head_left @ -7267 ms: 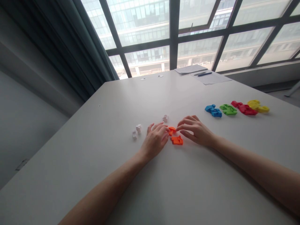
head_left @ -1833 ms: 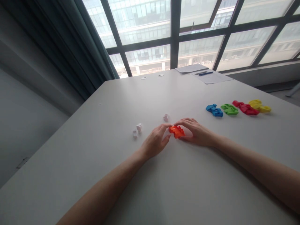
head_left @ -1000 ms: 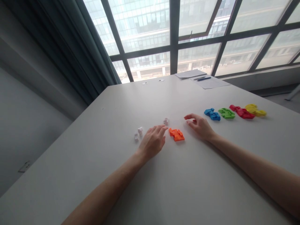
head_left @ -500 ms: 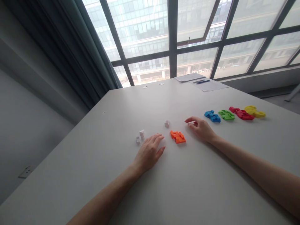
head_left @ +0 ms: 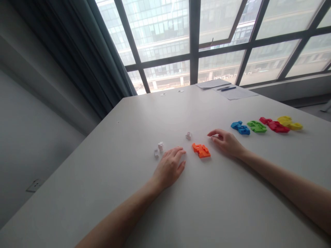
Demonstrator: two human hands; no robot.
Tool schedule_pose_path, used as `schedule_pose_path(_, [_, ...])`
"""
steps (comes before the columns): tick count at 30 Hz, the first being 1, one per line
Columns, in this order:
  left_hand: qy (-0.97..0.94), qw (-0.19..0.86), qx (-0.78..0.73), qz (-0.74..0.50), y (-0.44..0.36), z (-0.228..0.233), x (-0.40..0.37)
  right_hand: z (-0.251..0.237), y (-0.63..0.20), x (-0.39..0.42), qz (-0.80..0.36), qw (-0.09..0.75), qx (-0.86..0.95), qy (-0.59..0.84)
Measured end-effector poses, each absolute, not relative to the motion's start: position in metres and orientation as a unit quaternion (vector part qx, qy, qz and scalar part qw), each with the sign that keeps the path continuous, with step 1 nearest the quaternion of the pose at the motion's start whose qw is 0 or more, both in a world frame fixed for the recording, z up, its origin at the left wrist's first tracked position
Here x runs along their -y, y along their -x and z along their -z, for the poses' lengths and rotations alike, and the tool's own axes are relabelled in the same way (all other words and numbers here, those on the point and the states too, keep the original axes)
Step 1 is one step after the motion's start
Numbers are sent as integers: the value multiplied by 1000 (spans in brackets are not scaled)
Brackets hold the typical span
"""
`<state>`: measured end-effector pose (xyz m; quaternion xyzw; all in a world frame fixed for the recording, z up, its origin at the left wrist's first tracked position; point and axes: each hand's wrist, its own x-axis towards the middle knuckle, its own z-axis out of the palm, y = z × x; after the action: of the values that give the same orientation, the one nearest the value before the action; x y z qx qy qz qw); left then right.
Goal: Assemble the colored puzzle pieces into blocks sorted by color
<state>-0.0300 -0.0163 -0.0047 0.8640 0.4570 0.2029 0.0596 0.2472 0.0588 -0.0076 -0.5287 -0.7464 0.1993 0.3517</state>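
Both hands had let go since the earlier frames, when they pinched the orange piece (head_left: 201, 150) between them. From the head view, I saw that piece lying flat and alone on the white table (head_left: 207, 206), about midway across and between the two hands, touching neither. My left hand (head_left: 169, 167) rested palm down just left of it, fingers loosely spread, grasping nothing. My right hand (head_left: 227, 142) lay just right of it, fingers gently curled and released; something small and pale sat under the fingertips, too blurred to make out. Two small white pieces (head_left: 159, 149) sat just beyond the left fingertips, a third white piece (head_left: 188, 135) beyond the orange one. Toward the table's right edge ran a row: blue piece (head_left: 240, 127), green piece (head_left: 257, 126), red piece (head_left: 274, 125), yellow piece (head_left: 289, 122). Papers with a pen (head_left: 228, 88) lay at the far edge.
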Motion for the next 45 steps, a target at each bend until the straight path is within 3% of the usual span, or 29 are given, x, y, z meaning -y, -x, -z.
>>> schedule_pose_path(6, [-862,59,-459,-206,31,6,16,4,-247,-55,-244,338,779,468])
schedule_pose_path(10, [-861,62,-459,-210,31,6,16,-3,-250,-50,-258,268,821,434])
schedule_pose_path(16, [-860,62,-459,-214,30,5,16,-17,-238,-37,-199,149,881,402])
schedule_pose_path(22, [-857,65,-465,-215,29,4,16,-18,-222,-37,-107,140,904,390])
schedule_pose_path(31, [-856,66,-467,-209,29,4,16,-34,-220,-37,-82,79,911,396])
schedule_pose_path(38, [-857,67,-463,-214,29,4,16,-32,-273,-29,-63,70,896,434])
schedule_pose_path(45, [-856,68,-467,-209,28,4,16,-18,-385,-29,-35,52,833,550])
